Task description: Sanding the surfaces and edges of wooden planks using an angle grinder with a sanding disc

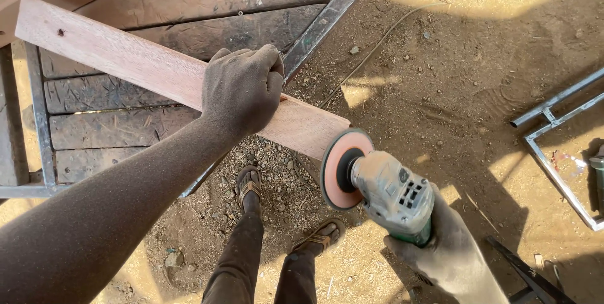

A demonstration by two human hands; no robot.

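Your left hand (242, 90) is clamped over the wooden plank (126, 62), fingers curled over its far edge, palm hiding the middle. Your right hand (450, 250), partly cut off at the bottom, grips the angle grinder (393, 194); its sanding disc (340, 169) sits at the plank's end, contact unclear. The plank lies across a metal-framed bench (157, 27).

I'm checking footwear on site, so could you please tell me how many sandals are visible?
2: one sandal below the plank's middle, the other sandal under the grinder's disc; both on the dirt.
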